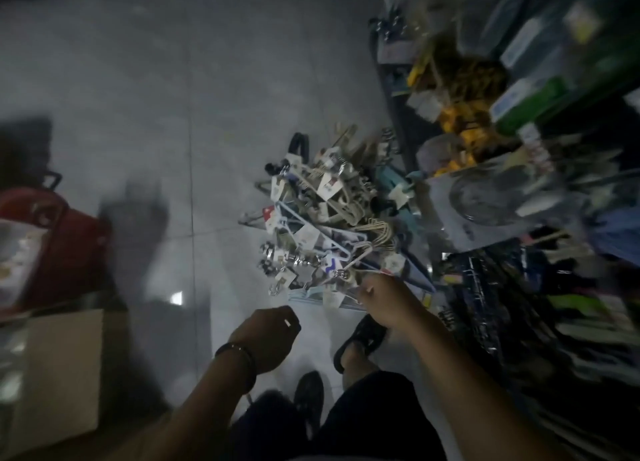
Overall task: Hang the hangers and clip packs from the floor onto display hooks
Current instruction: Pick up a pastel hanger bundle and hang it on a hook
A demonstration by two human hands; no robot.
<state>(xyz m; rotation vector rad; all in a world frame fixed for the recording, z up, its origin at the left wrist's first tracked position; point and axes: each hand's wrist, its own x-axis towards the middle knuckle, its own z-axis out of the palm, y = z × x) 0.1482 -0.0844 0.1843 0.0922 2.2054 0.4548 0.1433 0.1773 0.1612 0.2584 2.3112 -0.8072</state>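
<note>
A heap of hangers and clip packs (322,225) lies on the grey tiled floor, with beige, light blue and metal hangers and white card labels mixed together. My right hand (384,299) reaches down to the near edge of the heap, fingers curled at a bundle of hangers (346,275); whether it grips them is unclear in the blur. My left hand (273,325) hovers over the floor just short of the heap, fingers curled under, holding nothing visible. A dark band sits on my left wrist.
Display shelves with hanging goods (519,149) fill the right side. A red basket (45,239) and a cardboard box (59,374) stand on the left. My feet in dark sandals (360,339) are below the heap. Bare floor tiles (173,97) stretch beyond.
</note>
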